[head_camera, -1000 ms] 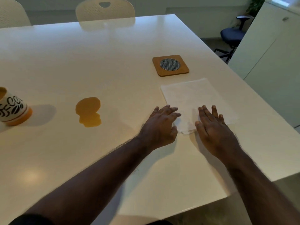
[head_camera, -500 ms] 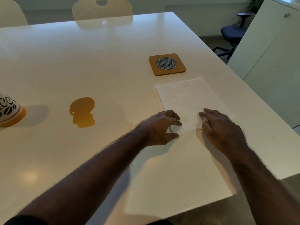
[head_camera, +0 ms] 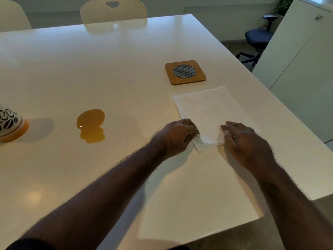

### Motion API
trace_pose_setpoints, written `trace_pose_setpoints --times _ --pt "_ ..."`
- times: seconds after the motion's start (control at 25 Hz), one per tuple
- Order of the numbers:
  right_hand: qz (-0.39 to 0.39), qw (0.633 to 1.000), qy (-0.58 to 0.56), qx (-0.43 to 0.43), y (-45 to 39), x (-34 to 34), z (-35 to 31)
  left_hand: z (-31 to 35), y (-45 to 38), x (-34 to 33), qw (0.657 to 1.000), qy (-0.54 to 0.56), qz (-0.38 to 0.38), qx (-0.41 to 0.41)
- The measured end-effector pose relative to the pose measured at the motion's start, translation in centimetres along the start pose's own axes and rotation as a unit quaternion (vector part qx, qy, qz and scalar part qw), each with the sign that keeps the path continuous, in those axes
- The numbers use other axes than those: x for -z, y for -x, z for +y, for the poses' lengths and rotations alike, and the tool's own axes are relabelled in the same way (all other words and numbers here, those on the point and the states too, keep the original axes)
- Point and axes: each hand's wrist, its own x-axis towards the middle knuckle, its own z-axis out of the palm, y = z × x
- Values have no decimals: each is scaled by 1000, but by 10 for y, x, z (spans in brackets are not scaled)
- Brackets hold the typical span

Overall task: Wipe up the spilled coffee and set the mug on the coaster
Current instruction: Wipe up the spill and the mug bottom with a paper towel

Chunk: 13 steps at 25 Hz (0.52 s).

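A brown coffee puddle [head_camera: 91, 125] lies on the white table [head_camera: 90, 69]. At the far left edge stands a mug [head_camera: 10, 123] with coffee-bean print and an orange base, partly cut off. A square wooden coaster [head_camera: 185, 72] with a round mesh centre sits toward the right. Just in front of it lies a white paper towel [head_camera: 207, 109]. My left hand [head_camera: 177, 136] pinches the towel's near left corner, which is lifted and folded. My right hand [head_camera: 246, 143] grips the near edge on the right side.
Two pale perforated chairs [head_camera: 113, 11] stand at the table's far side. A dark office chair [head_camera: 259, 38] and a white cabinet [head_camera: 302, 69] are to the right, beyond the table's right edge. The table's near edge runs just below my forearms.
Both hands went from lying flat on the towel's near edge to curling their fingers around it. The near edge has lifted and creased off the table.
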Motion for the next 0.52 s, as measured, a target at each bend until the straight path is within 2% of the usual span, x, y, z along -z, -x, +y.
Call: trace_pose_setpoints --times 0.08,0.24,0.32,0.44,0.52 --pt "-4 1000 -17 18 0 3 1 3 -6 2 999 20 44 11" --pt "-45 993 -6 107 -4 11 -1 10 -18 9 989 66 123 41" --pt "8 992 -1 128 -7 9 -1 14 -21 12 983 88 156 46" --pt "136 983 -37 119 -13 11 -1 20 -22 15 974 121 189 31" --pt "172 977 -52 110 -20 15 -2 22 -20 16 971 148 188 30"
